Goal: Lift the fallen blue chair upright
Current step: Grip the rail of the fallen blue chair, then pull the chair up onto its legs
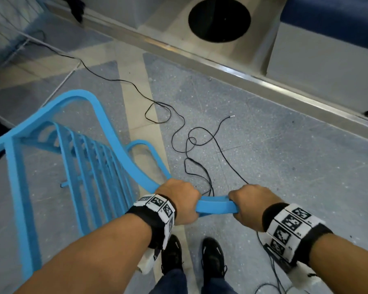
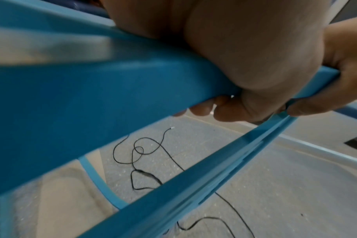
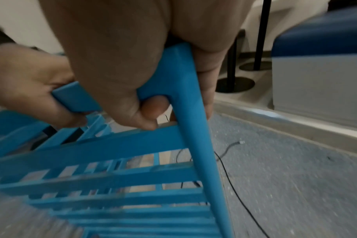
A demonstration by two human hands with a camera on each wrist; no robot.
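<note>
The blue slatted plastic chair (image 1: 89, 166) is tilted, its top rail raised towards me and its frame stretching away to the left over the floor. My left hand (image 1: 180, 201) grips the top rail (image 1: 216, 206) at its left end, fingers curled under it (image 2: 202, 109). My right hand (image 1: 250, 205) grips the same rail at its right corner, thumb and fingers wrapped round it (image 3: 153, 106). In the right wrist view the chair's slats (image 3: 122, 178) run below the hand, and the left hand (image 3: 27, 83) holds the rail beside it.
A thin black cable (image 1: 185, 143) lies in loops on the speckled grey floor just beyond the chair. A raised metal-edged step (image 1: 242, 75) crosses behind it, with a round black stand base (image 1: 219, 18) and a blue padded bench (image 1: 331, 20) on it. My black shoes (image 1: 191, 255) stand below the rail.
</note>
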